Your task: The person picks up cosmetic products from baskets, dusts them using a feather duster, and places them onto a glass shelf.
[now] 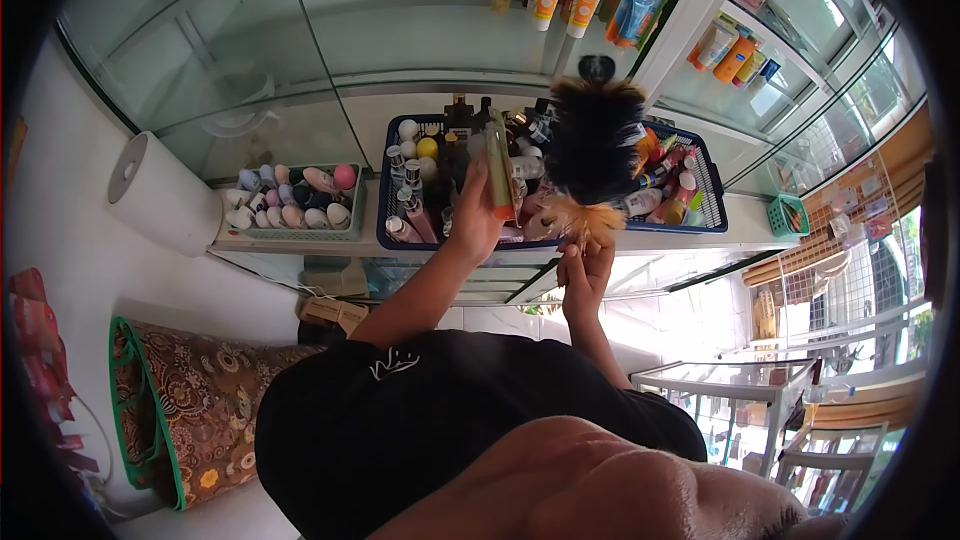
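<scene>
My left hand [478, 215] is closed around a slim yellow-green package [499, 165] with an orange end, held upright over a dark blue basket [383, 200]. Whether it is a tube or a box I cannot make out. In my right hand [585, 275] is the lower end of a feather duster [597, 135], its black and tan feathers rising above the fist. The duster hides part of the baskets behind it. Bottles with white, yellow and black tops [428, 148] crowd the left basket. A second blue basket [712, 195] to the right holds colourful tubes and bottles.
A pale green basket [300, 233] of roll-on bottles stands at the left, beside a white paper roll [165, 190]. Behind are glass shelves with orange-capped tubes [546, 0]. A small green basket [789, 216] sits at the right end. A patterned rolled mat [210, 400] stands lower left.
</scene>
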`<action>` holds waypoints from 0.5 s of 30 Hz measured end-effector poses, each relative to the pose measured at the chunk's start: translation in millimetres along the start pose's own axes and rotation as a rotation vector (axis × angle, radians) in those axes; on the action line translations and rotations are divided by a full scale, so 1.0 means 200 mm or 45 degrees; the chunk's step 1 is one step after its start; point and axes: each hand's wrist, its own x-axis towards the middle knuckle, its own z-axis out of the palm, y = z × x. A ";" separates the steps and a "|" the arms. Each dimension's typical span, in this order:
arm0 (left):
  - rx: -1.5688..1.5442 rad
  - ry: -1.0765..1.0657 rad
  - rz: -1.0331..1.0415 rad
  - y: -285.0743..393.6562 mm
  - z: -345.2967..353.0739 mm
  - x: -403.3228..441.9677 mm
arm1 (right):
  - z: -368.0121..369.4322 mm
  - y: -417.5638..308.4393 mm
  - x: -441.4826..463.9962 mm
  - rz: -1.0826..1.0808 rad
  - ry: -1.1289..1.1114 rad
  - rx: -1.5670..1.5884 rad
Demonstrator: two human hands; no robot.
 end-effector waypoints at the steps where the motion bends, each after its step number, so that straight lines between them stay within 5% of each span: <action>1: -0.065 -0.091 -0.016 0.00 -0.01 0.00 | 0.00 0.01 -0.01 0.019 -0.019 0.036; 5: -0.016 0.278 -0.166 0.02 0.12 0.01 | -0.05 0.09 -0.09 -0.075 -0.394 -0.302; 9: -0.212 0.185 -0.179 0.02 0.10 0.01 | 0.02 -0.07 0.01 -0.390 -0.776 -0.648; 13: -0.581 0.008 -0.265 0.00 0.06 0.04 | -0.01 0.05 -0.01 -0.084 -0.364 -0.459; 14: -0.082 0.220 -0.064 0.00 0.08 -0.02 | -0.06 0.12 -0.02 0.029 -0.288 -0.394; 15: -0.083 0.258 -0.045 0.00 0.07 -0.02 | -0.03 0.10 -0.01 0.021 -0.217 -0.295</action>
